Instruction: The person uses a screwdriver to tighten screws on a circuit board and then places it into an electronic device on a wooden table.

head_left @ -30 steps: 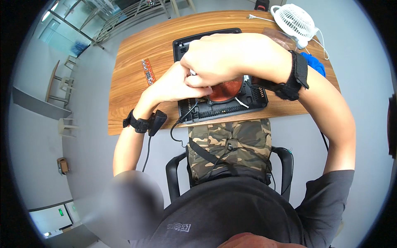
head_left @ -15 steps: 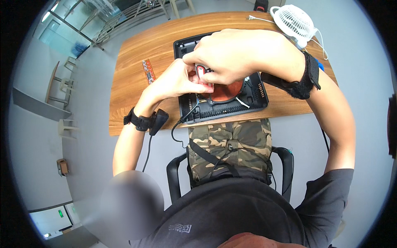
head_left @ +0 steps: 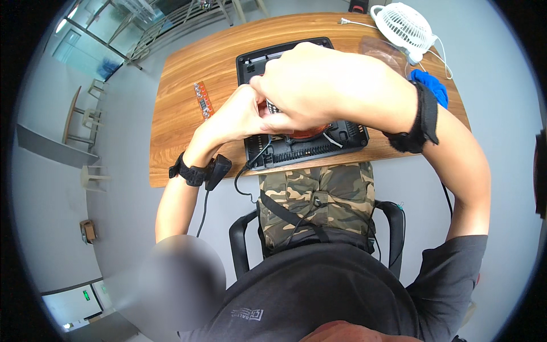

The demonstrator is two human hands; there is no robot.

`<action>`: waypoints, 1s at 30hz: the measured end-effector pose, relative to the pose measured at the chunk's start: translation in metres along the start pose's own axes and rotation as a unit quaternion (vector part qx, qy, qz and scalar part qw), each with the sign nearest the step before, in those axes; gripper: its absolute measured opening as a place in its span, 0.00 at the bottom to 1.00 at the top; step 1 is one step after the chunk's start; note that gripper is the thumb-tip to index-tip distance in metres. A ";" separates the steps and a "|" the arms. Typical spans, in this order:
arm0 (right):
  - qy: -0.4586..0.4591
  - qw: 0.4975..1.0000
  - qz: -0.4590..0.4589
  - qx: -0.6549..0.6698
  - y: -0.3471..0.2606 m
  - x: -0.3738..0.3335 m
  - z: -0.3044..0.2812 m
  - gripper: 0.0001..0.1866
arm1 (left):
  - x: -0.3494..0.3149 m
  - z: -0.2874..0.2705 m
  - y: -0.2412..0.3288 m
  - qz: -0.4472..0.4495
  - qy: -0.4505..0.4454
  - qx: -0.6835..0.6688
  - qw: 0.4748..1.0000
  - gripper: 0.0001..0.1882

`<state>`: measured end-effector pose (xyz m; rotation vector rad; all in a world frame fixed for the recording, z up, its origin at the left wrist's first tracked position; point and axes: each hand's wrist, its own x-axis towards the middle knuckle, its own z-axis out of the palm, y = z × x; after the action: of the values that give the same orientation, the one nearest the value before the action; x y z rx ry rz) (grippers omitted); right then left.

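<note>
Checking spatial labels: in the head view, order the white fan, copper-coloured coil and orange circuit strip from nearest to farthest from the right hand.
From the right hand:
1. Copper-coloured coil, partly hidden by it
2. Orange circuit strip, to its left
3. White fan, up at the far right

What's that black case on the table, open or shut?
Open. The black case has no cover over the part I can see, and the copper-coloured coil inside shows past the right hand.

Open black casing [head_left: 307, 154] is laid flat on the worktop [head_left: 176, 131]; copper-coloured coil [head_left: 310, 133] and black-and-white hand-held item [head_left: 272, 107] are largely hidden
</note>
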<state>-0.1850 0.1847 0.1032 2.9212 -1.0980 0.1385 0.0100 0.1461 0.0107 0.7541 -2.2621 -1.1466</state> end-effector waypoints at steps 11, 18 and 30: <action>-0.096 0.993 0.064 0.027 0.003 0.009 -0.001 0.15 | 0.005 -0.002 0.014 -0.007 -0.064 -0.043 0.997 0.23; -0.068 0.998 -0.002 0.007 0.010 0.002 -0.013 0.15 | 0.011 -0.008 -0.012 -0.014 -0.064 -0.031 0.997 0.18; -0.069 0.997 -0.002 -0.029 -0.006 0.001 -0.019 0.19 | 0.008 -0.004 0.008 0.017 -0.055 0.054 0.997 0.25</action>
<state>-0.1812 0.1894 0.1222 2.9181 -1.0934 -0.0951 0.0051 0.1427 0.0204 0.7047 -2.4359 -1.0823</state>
